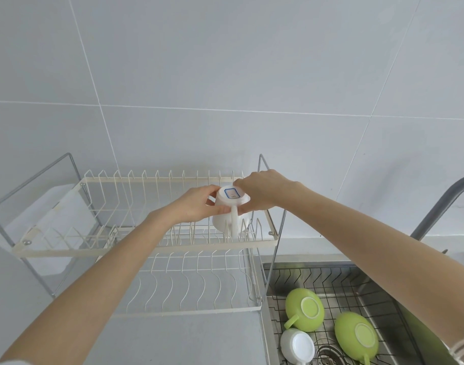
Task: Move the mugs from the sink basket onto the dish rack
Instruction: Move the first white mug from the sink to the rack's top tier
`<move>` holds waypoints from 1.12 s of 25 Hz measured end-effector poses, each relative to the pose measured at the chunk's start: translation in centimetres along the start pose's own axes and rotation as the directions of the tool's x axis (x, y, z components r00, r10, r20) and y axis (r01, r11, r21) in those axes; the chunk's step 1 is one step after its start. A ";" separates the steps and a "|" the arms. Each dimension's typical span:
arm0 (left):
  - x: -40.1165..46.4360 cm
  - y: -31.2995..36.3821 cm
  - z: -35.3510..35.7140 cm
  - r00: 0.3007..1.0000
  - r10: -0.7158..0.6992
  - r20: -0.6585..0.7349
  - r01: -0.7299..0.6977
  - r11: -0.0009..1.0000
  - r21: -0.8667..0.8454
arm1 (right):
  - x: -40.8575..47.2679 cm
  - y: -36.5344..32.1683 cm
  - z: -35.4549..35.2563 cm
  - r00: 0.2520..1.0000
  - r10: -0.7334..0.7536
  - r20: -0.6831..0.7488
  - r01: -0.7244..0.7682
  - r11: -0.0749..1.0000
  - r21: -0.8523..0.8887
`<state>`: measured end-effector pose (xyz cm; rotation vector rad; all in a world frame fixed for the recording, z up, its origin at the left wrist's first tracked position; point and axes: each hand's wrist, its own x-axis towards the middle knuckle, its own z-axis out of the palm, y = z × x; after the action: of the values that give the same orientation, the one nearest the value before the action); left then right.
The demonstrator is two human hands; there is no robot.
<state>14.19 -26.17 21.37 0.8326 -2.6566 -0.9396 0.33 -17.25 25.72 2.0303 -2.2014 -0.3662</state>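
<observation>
Both hands hold a white mug upside down over the upper tier of the dish rack.

The left hand (196, 204) and right hand (262, 192) clasp the white mug (227, 206) from either side, handle toward the person, above the dish rack (146, 246) prongs. Below the right hand, in the sink basket (338, 280), lie two green mugs (304, 309) and a small white mug (298, 345), all bottom up.

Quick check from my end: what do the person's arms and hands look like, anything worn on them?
Both forearms are bare, and the left hand and right hand wear no gloves. I see no rings, watch or bracelet. A white sleeve edge shows at the bottom left corner. A strip of beige knitted fabric shows at the bottom right corner, likely a sleeve.
</observation>
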 end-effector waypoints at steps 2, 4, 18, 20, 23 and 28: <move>0.0 -0.1 0.1 1.000 0.006 -0.015 -0.006 1.000 0.003 | -0.1 0.0 0.0 1.000 -0.002 -0.003 0.002 1.000 -0.003; -0.1 -0.1 0.2 0.999 0.009 -0.035 -0.009 1.000 -0.003 | 0.0 0.0 0.0 1.000 -0.009 -0.015 0.009 1.000 0.004; -0.4 0.2 -0.1 0.999 -0.028 -0.016 0.028 0.999 -0.020 | -0.1 -0.1 -0.2 1.000 -0.006 -0.004 0.006 1.000 0.003; -0.5 0.6 -0.6 0.999 -0.040 0.014 0.039 0.999 0.037 | -0.3 0.0 -0.4 1.000 -0.008 0.009 0.007 0.998 0.056; -0.9 1.7 -2.0 0.998 -0.049 -0.038 0.054 0.987 0.149 | -1.4 0.3 -1.6 0.999 -0.020 -0.025 0.023 0.988 0.150; -3.1 5.6 -3.1 0.989 0.044 -0.144 0.024 0.900 0.435 | -5.4 1.2 -3.4 0.996 -0.005 -0.087 0.022 0.980 0.196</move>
<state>15.36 -22.44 27.30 0.9314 -2.7675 -0.2551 0.49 -12.15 29.75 2.1137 -2.2527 -0.0611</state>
